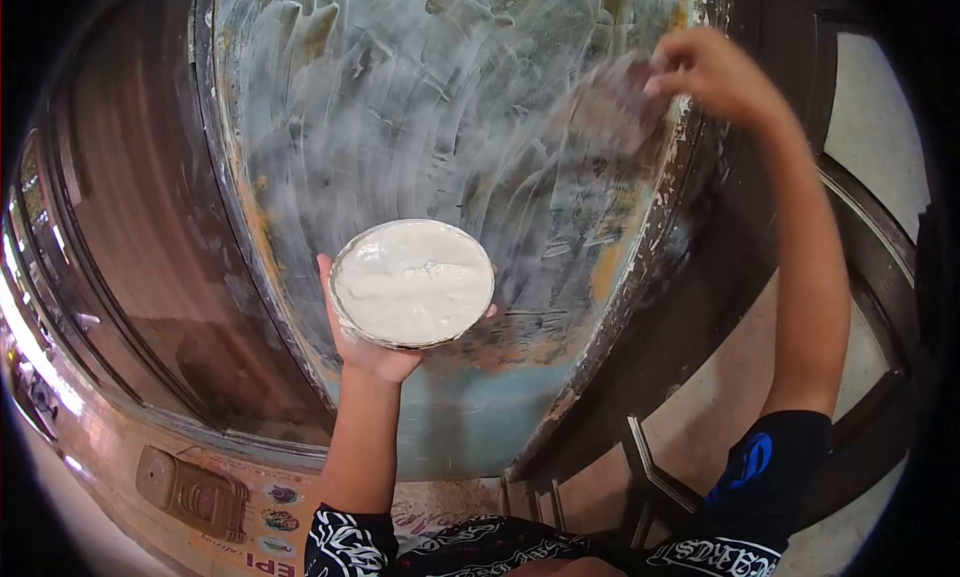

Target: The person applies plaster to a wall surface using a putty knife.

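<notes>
i'd call the tub (412,345) heavy, left hand (370,351) gripping beneath; right hand (702,71) pinches a perhaps-flexible sheet (620,105), blurred on my feed.

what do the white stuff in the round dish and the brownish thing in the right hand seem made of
White stuff: probably a thick, glossy paste, given its wet highlights and ridges; filler or paint, unclear. Brownish thing: cannot be settled; motion blur hides its finish, leaving cloth, paper or plastic open.
</notes>
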Tool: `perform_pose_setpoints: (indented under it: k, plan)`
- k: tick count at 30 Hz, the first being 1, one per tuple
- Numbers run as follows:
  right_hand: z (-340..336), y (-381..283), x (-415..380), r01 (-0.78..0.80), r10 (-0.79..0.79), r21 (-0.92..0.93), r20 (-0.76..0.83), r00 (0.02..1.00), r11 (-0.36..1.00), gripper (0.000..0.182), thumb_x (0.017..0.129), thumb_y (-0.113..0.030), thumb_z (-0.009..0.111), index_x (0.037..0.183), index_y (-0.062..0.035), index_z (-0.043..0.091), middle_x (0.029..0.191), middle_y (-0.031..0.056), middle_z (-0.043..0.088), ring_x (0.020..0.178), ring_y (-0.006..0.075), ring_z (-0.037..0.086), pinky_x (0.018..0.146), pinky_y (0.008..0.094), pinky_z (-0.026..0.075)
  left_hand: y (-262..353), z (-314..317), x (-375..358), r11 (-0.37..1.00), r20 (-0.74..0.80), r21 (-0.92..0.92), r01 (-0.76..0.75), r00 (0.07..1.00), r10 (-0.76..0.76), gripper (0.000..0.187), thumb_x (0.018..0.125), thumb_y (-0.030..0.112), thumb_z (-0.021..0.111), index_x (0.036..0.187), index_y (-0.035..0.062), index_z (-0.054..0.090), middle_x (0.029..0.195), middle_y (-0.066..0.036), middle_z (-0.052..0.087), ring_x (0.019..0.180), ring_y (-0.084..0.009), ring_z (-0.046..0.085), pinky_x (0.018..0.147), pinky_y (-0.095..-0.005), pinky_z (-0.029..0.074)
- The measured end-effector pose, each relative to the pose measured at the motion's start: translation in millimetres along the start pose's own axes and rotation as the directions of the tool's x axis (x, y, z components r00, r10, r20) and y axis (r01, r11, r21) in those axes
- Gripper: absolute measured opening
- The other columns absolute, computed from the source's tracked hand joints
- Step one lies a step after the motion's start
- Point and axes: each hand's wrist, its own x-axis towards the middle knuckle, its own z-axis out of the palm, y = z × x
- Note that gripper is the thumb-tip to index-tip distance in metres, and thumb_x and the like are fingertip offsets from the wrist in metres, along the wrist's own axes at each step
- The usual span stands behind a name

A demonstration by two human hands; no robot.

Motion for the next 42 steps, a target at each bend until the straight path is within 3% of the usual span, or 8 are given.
perform_pose_setpoints:
  k: [4,7,9,13,20,30,32,42]
  plan:
    - [126,-40,-46,-0.012,0.051,-0.09,0.452,0.891,0.996,0.022,0.071,-0.022,0.083,0.08,-0.0068,0.07,0.081,0.0149,0.07,0.08,0.034,0.068,0.072,0.044,0.053,2,-13,0,0.986,0.138,-0.15,0.069,0.989,-0.049,0.091,0.092,0.078,0.033,0.147,0.0069,0.044,0.15,-0.019,0.046,0.133,-0.0443,0.047,0.109,-0.0613,0.04]
    - [154,-39,-61,0.071,0.018,-0.19,0.43,0.903,0.979,0.02,0.072,-0.023,0.082,0.08,-0.0088,0.07,0.082,0.0145,0.07,0.083,0.0335,0.069,0.074,0.046,0.054,-1,-13,-1,1.0,-0.05,-0.003,-0.021,0.999,0.021,0.092,0.092,0.075,0.038,0.152,0.0057,0.035,0.157,-0.027,0.031,0.138,-0.0587,0.031,0.101,-0.0845,0.024]
    - [130,-25,-41,-0.012,0.123,-0.331,0.315,0.941,0.943,0.018,0.073,-0.023,0.081,0.082,-0.0101,0.072,0.085,0.0142,0.071,0.086,0.034,0.069,0.075,0.0468,0.054,1,-14,-5,0.983,0.149,-0.17,0.072,0.988,-0.046,0.091,0.092,0.079,0.032,0.147,0.0074,0.045,0.15,-0.019,0.046,0.133,-0.0449,0.046,0.109,-0.0621,0.039]
    - [19,3,13,-0.212,0.184,-0.287,-0.123,0.975,0.934,0.024,0.08,-0.017,0.077,0.1,-0.0051,0.072,0.094,0.0136,0.072,0.09,0.0307,0.069,0.079,0.0397,0.053,4,-5,-7,1.0,0.02,-0.026,-0.008,1.0,0.009,0.092,0.092,0.076,0.035,0.152,0.0063,0.036,0.157,-0.026,0.031,0.137,-0.0571,0.033,0.1,-0.0841,0.026]
    - [-113,21,39,-0.238,0.182,-0.066,-0.458,0.87,0.969,0.013,0.081,-0.007,0.079,0.077,0.0013,0.07,0.067,0.0037,0.068,0.065,0.0103,0.062,0.058,0.0304,0.047,11,-4,-8,0.999,0.088,-0.019,-0.044,0.995,0.045,0.09,0.092,0.077,0.033,0.147,0.0061,0.044,0.149,-0.022,0.046,0.132,-0.0484,0.046,0.108,-0.0652,0.039]
    - [181,-48,-76,0.131,-0.04,-0.145,0.504,0.863,0.981,0.014,0.075,-0.023,0.077,0.083,-0.012,0.072,0.085,0.0118,0.071,0.087,0.0329,0.07,0.07,0.0472,0.055,9,-6,-8,0.994,-0.058,0.059,-0.095,0.993,0.099,0.09,0.093,0.078,0.032,0.146,0.0057,0.046,0.15,-0.02,0.045,0.133,-0.0456,0.046,0.109,-0.0621,0.039]
    - [200,-46,-82,0.152,0.013,-0.261,0.538,0.843,0.953,0.014,0.076,-0.024,0.076,0.084,-0.0128,0.072,0.085,0.0104,0.072,0.087,0.0332,0.071,0.069,0.0476,0.056,7,-5,-8,0.995,0.322,-0.087,0.04,0.947,-0.01,0.092,0.092,0.078,0.032,0.147,0.0054,0.044,0.151,-0.02,0.045,0.133,-0.0461,0.046,0.109,-0.0617,0.039]
    - [-18,43,26,-0.102,0.055,-0.215,-0.215,0.975,0.971,0.024,0.083,-0.021,0.078,0.089,0.0005,0.07,0.078,0.0104,0.069,0.073,0.018,0.064,0.07,0.0342,0.049,15,-13,-13,0.993,0.196,-0.119,0.002,0.98,0.022,0.09,0.093,0.077,0.033,0.147,0.0064,0.044,0.151,-0.021,0.044,0.133,-0.047,0.046,0.109,-0.0625,0.038]
